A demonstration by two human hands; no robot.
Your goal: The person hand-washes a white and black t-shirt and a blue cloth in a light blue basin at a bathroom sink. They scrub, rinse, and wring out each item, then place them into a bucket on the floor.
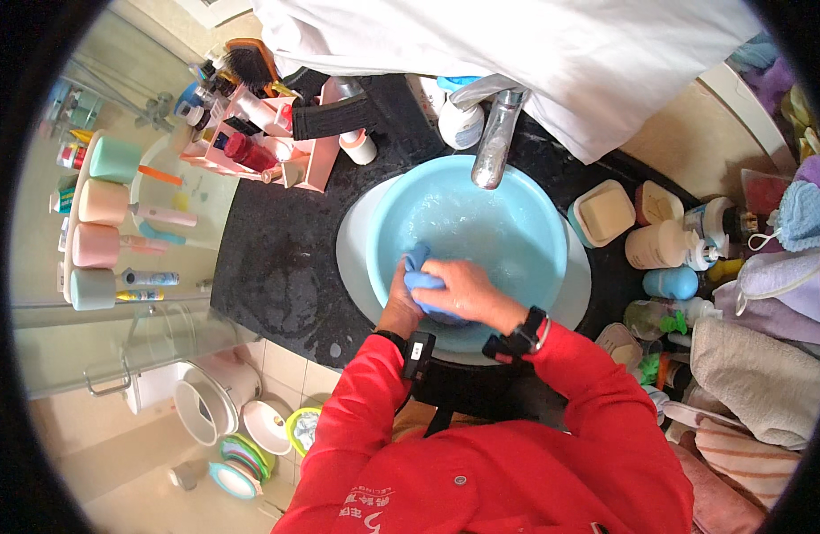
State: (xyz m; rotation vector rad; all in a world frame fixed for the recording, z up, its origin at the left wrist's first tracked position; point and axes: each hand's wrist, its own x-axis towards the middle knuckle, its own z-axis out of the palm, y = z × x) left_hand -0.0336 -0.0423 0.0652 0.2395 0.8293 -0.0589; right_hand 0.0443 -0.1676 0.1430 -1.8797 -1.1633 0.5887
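Observation:
A light-blue plastic basin [465, 175] with water in it sits in the white oval sink [356, 267], under the chrome faucet [495, 143]. Over the basin's near left part, my left hand [399, 304] and my right hand [467, 290] press together around a bunched blue cloth [425, 280]. One end of the cloth sticks up between them, and a fold shows under my right fingers. Part of the cloth is hidden by my hands. A dark band with a device is on each wrist, over the red sleeves.
The black stone countertop [270, 267] surrounds the sink. A pink organizer [320, 167] with brushes and bottles stands at the back left. Soap boxes [603, 213], pump bottles [657, 245] and towels [760, 374] crowd the right. White fabric [517, 40] hangs behind the faucet.

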